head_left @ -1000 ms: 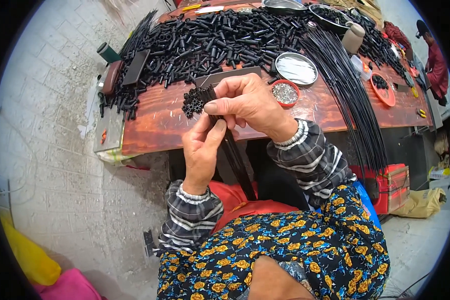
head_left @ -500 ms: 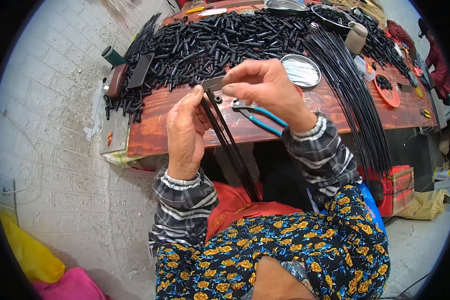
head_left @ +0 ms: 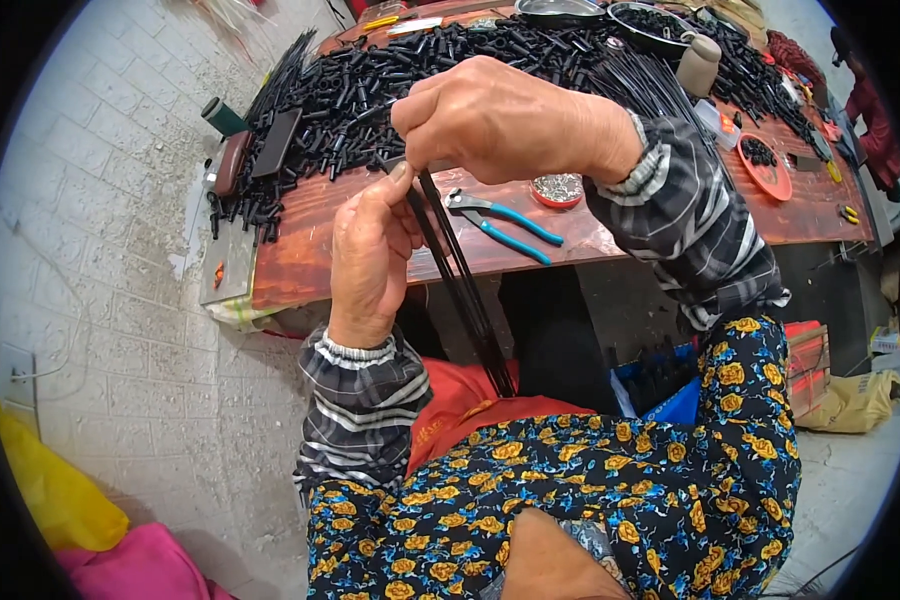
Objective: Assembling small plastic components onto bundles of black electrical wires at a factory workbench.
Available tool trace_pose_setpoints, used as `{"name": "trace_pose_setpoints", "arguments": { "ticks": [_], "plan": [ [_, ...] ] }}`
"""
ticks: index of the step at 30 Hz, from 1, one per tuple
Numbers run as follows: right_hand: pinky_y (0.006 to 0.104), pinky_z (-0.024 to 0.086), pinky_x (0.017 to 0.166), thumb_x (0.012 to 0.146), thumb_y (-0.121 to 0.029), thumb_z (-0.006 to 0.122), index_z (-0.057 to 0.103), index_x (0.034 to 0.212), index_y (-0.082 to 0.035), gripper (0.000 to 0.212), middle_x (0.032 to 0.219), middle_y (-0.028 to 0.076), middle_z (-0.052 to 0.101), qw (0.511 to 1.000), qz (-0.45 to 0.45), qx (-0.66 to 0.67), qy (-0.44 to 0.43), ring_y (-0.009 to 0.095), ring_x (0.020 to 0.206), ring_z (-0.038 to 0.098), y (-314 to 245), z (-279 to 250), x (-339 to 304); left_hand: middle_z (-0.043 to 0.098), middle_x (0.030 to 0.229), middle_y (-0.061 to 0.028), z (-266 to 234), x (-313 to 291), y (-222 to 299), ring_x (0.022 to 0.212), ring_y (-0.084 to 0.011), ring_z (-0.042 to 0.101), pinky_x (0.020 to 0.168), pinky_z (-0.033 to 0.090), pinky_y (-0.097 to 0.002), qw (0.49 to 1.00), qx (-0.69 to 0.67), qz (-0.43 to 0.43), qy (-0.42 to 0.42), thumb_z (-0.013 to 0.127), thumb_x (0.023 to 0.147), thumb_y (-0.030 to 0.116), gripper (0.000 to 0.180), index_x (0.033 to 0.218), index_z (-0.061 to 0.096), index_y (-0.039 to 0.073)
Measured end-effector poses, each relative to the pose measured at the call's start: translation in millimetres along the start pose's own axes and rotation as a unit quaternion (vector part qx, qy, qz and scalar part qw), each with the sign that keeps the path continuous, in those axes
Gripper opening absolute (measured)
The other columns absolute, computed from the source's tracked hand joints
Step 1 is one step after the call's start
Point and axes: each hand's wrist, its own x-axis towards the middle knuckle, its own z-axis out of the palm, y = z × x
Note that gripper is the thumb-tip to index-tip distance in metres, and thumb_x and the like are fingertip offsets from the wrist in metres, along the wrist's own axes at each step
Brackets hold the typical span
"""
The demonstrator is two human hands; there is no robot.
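My left hand (head_left: 368, 265) grips a few long, thin black rods (head_left: 465, 300), which slope down to the red cloth (head_left: 450, 410) on my lap. Its thumb and fingers are closed near their upper ends. Just above, my right hand (head_left: 490, 120) is closed in a pinch by the rod tips; whatever is between its fingers is hidden. Below that hand, pliers with blue handles (head_left: 515, 235) lie on the reddish wooden table (head_left: 300, 250). Close by stands a small red-rimmed dish of tiny silvery pieces (head_left: 558, 188).
A heap of black tubular parts (head_left: 340, 100) covers the table's far side. A phone (head_left: 277, 142), brown case (head_left: 232, 163) and green cylinder (head_left: 224, 117) are at the left. At the right are a beige bottle (head_left: 699, 65), an orange dish (head_left: 767, 175) and more black rods (head_left: 640, 75).
My right hand has gone from open above the rods to a closed pinch at their tips, its forearm swinging up and outward. The left hand keeps its hold.
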Motion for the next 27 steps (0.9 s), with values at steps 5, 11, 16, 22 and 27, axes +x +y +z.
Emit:
{"name": "trace_pose_setpoints", "arguments": {
  "ticks": [5, 11, 16, 22, 27],
  "plan": [
    [0.0272, 0.047, 0.056, 0.074, -0.003, 0.070, 0.065, 0.085, -0.003, 0.012, 0.076, 0.004, 0.058, 0.986, 0.092, 0.010, 0.139, 0.015, 0.065, 0.060, -7.5, 27.4, -21.1, 0.063, 0.076, -0.0025, -6.1, -7.0, 2.5, 0.064, -0.0097, 0.058, 0.057, 0.048, -0.0245, 0.999, -0.012, -0.001, 0.039, 0.055, 0.093, 0.029, 0.026, 0.087, 0.063, 0.005],
    [0.0206, 0.047, 0.070, 0.076, -0.002, 0.074, 0.066, 0.095, 0.001, 0.021, 0.086, 0.002, 0.064, 0.728, 0.384, 0.535, 0.190, 0.007, 0.077, 0.057, -43.9, 59.0, -30.3, 0.065, 0.078, -0.0042, -9.3, -12.8, 4.9, 0.064, -0.0112, 0.062, 0.057, 0.053, -0.0265, 1.000, -0.029, -0.002, 0.001, 0.054, 0.095, 0.031, 0.029, 0.092, 0.064, 0.004],
    [0.0221, 0.045, 0.072, 0.074, 0.001, 0.074, 0.062, 0.081, -0.004, 0.015, 0.080, -0.002, 0.060, 0.692, 0.370, 0.581, 0.216, 0.007, 0.075, 0.054, -41.4, 76.5, -18.6, 0.065, 0.080, -0.0046, -11.6, -21.7, 6.2, 0.064, -0.0127, 0.064, 0.059, 0.055, -0.0281, 0.999, -0.050, 0.005, 0.012, 0.055, 0.095, 0.023, 0.022, 0.092, 0.064, 0.003],
    [0.0216, 0.044, 0.072, 0.071, 0.002, 0.072, 0.063, 0.079, -0.003, 0.013, 0.079, -0.002, 0.059, 0.700, 0.368, 0.578, 0.199, 0.007, 0.074, 0.054, -42.5, 75.7, -15.3, 0.064, 0.090, -0.0046, -34.9, -21.0, -8.4, 0.078, -0.0112, 0.063, 0.069, 0.054, -0.0267, 0.998, -0.062, 0.016, -0.029, 0.059, 0.092, 0.011, 0.012, 0.099, 0.061, 0.002],
    [0.0220, 0.045, 0.072, 0.071, -0.001, 0.070, 0.065, 0.083, 0.000, 0.013, 0.079, 0.000, 0.062, 0.716, 0.401, 0.530, 0.215, 0.008, 0.073, 0.056, -46.6, 78.3, -12.3, 0.063, 0.091, -0.0022, -31.0, -24.0, -10.3, 0.080, -0.0096, 0.061, 0.070, 0.051, -0.0237, 0.996, -0.071, 0.031, -0.041, 0.059, 0.092, 0.010, 0.013, 0.102, 0.058, 0.003]
  ]
}}
